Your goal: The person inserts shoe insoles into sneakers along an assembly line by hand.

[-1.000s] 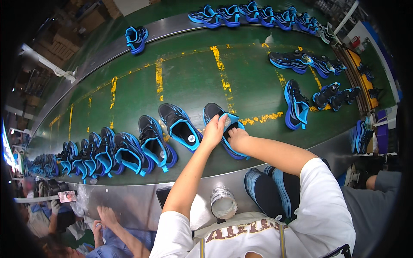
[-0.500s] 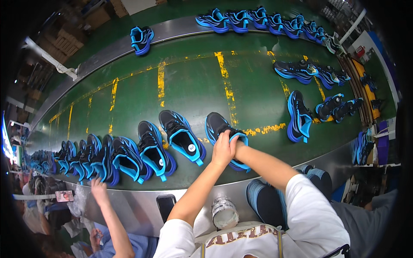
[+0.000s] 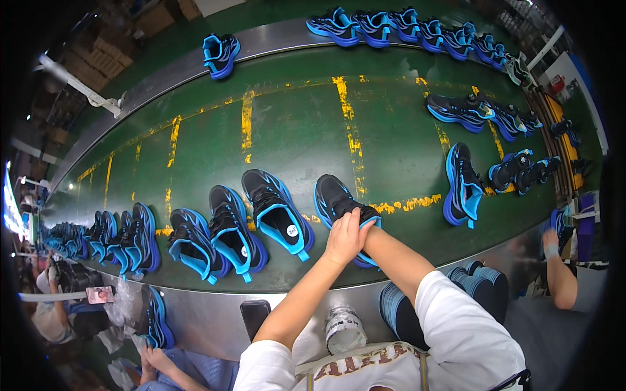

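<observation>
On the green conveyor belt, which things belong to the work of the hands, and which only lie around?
In hand:
- black and blue sports shoe
- left hand on its opening
- right hand, mostly hidden behind the left

Lying about:
- neighbouring black and blue shoe
- white tape roll
- stack of blue insoles

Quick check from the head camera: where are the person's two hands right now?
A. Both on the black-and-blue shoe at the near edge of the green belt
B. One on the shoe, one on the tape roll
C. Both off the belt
A. The left hand rests over the opening of the black-and-blue shoe on the green belt, and the right hand goes into the same shoe.
</observation>
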Motion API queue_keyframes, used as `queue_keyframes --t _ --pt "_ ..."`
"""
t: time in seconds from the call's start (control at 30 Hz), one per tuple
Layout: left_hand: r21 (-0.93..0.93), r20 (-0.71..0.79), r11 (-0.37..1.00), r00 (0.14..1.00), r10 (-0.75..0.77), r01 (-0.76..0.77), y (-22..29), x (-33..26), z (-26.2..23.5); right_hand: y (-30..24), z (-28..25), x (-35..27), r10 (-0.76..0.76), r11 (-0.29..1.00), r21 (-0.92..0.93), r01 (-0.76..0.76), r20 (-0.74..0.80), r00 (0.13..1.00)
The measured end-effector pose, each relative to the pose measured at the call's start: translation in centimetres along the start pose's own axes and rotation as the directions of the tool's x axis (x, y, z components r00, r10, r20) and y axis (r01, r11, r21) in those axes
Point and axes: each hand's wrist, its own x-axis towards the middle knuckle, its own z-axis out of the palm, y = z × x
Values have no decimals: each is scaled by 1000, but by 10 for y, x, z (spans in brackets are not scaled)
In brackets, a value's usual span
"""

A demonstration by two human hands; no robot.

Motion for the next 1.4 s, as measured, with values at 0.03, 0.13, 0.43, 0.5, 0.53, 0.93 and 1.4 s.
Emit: queue_keyframes --t 0.03,0.13,0.43,0.5,0.53,0.93,1.4 --pt "14 5 1000 1000 8 -8 1 -1 -1 0 0 1 -3 1000 1 3 2 1000" --pt "24 19 999 1000 23 -23 2 -2 -3 1 -1 1 -5 1000 -2 5 9 1000" --pt "85 -44 996 998 39 -35 0 3 1 1 -2 7 -45 997 -63 51 84 995" --pt "160 -67 986 996 57 -46 -2 6 0 1 -6 4 -77 990 -106 94 153 985" --pt "150 -69 989 998 7 3 -3 5 -4 -5 -16 -1 -126 978 -138 158 216 968" --pt "134 -118 963 969 -218 233 -15 32 -24 -44 -76 -80 12 922 -324 212 570 822" --pt "372 499 901 867 11 -225 -17 24 -36 -36 -56 -100 -102 968 -182 171 337 936"
